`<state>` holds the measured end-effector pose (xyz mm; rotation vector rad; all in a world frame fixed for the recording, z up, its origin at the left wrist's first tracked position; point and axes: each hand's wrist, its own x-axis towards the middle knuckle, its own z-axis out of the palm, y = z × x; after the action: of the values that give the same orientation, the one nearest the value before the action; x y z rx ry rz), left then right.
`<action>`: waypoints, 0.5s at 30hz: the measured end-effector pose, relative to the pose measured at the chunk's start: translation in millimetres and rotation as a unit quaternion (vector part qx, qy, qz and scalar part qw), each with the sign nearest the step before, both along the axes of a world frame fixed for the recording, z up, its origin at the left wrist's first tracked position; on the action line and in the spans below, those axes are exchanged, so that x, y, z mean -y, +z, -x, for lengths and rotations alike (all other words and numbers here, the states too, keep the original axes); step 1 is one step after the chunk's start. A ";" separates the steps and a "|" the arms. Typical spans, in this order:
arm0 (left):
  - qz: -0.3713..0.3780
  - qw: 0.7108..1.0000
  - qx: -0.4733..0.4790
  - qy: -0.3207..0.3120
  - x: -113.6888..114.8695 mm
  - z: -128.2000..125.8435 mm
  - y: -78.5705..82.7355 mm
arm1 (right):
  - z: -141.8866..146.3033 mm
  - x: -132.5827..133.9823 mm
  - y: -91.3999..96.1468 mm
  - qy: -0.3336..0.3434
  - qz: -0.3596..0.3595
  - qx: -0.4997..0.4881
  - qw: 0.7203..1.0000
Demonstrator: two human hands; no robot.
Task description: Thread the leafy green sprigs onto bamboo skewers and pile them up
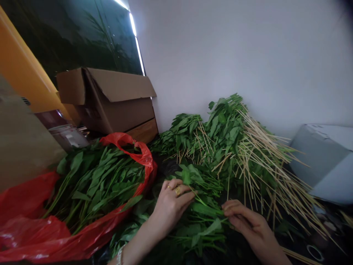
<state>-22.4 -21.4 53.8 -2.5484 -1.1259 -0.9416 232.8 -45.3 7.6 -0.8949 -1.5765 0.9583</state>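
Leafy greens [204, 209] with long thin stems, looking like water spinach, lie in front of me. My left hand [172, 200], with gold-coloured rings and a beaded bracelet, is closed on a stem of these greens, its fingertips among the leaves. Off to the right, my right hand [249, 222] pinches at the stem end of the same greens; the exact grip is partly hidden. Behind both hands, bunches of greens [223, 125] are threaded on thin bamboo skewers [264, 154], whose bare ends fan out to the right.
A red plastic bag [150, 167] full of loose greens stands open at the left. Behind it is a cardboard box [127, 112] with raised flaps. At the right, a white box [320, 158] sits against the pale wall [237, 48]. A roll of tape [314, 253] lies at lower right.
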 end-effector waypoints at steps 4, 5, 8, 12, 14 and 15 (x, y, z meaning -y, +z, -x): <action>0.001 1.000 0.001 0.008 2.0 -4.4 -1.0 | 3.9 1.0 -1.4 -0.002 0.011 0.027 1.000; 0.003 0.999 0.026 0.022 3.5 -7.0 -1.5 | 6.8 1.5 -1.9 0.000 0.016 0.036 0.999; 0.038 0.984 0.161 0.059 6.8 -13.7 -2.6 | 18.2 3.5 -3.0 0.020 0.039 0.041 0.998; 0.147 0.913 0.371 0.087 -0.9 1.9 2.5 | 23.2 3.5 -6.7 0.022 0.085 0.001 0.996; 0.168 0.855 0.473 0.132 -5.1 20.3 11.2 | 17.5 1.1 -10.6 -0.009 0.119 -0.021 0.993; 0.152 0.831 0.514 0.150 -3.9 28.8 16.7 | 13.8 -0.6 -12.7 -0.028 0.136 -0.037 0.990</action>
<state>-51.2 -17.5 70.5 -1.8419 -1.9693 -2.2875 219.0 -44.7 -5.1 -1.0732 -1.3700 1.1709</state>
